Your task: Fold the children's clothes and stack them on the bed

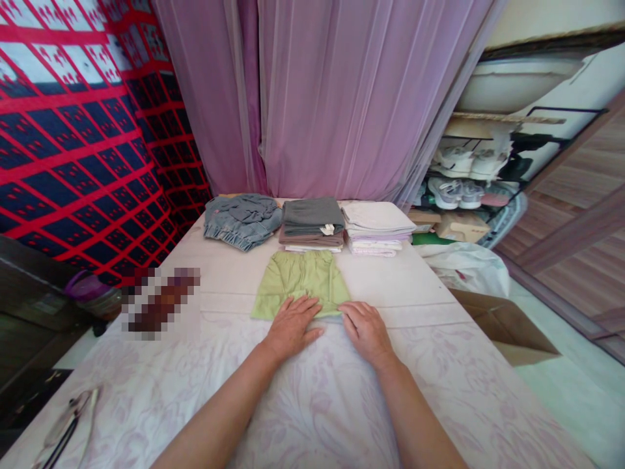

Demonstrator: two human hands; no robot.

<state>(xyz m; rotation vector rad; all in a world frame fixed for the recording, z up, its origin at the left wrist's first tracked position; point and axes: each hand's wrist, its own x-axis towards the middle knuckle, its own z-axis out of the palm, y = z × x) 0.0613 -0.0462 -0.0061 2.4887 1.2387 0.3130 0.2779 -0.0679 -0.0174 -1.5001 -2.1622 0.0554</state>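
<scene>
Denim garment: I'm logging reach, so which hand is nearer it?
Left: the left hand is in front and right of the denim garment; the right hand sits farther right.

No text is legible, even on the white label (too small) of the grey folded cloth.
</scene>
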